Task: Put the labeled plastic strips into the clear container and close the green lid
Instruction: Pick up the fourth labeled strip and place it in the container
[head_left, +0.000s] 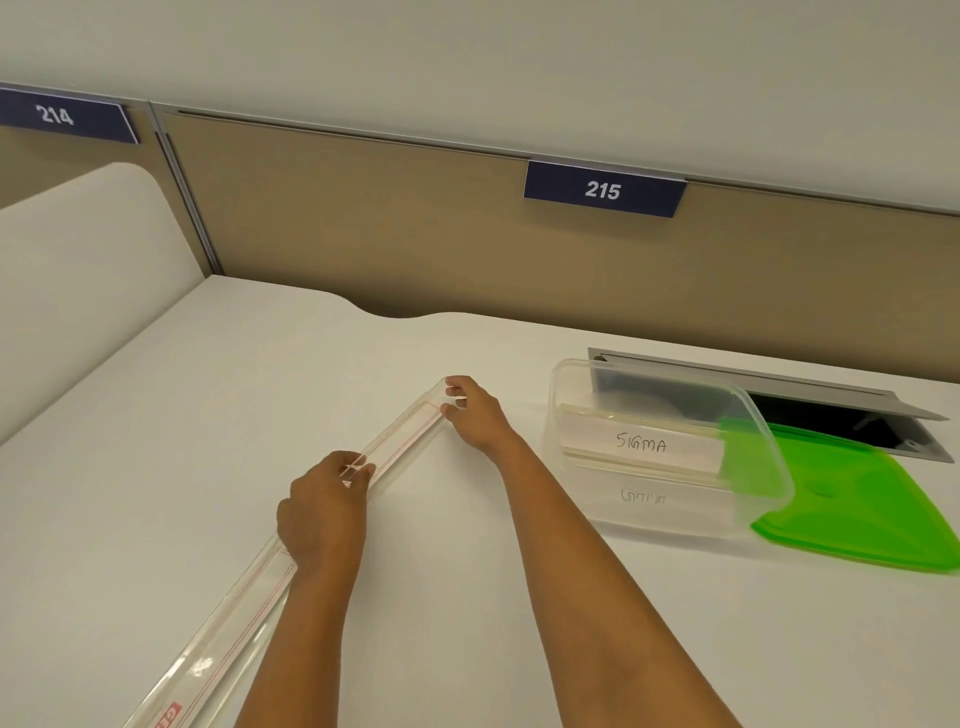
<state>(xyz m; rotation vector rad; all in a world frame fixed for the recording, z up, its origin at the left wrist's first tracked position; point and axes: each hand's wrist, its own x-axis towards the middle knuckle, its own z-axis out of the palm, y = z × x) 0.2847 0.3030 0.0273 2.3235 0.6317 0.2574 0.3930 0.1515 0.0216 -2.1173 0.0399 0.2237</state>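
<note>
Mid-frame on the tabletop (467, 597), my left grip (322, 512) pinches the strip (400, 439) partway along, and my right grip (475, 413) pinches its far end. It looks light, bendy and slick, so the ends seem the best hold. The container (670, 447) sits right of centre, the lid (857, 514) off beside it.

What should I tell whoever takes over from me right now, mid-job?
Left hand: fingers pinch the long clear strip near its middle.
Right hand: fingers pinch the strip's far end.
The strip runs diagonally over the white desk, left of the clear container.
Done: at least one labeled strip, reading SIGMA, already stands in the container; a second seems to sit in front of it.
Left: get the held strip into the container, then close the green lid, which lies off, right of the container and partly beneath its rim.
</note>
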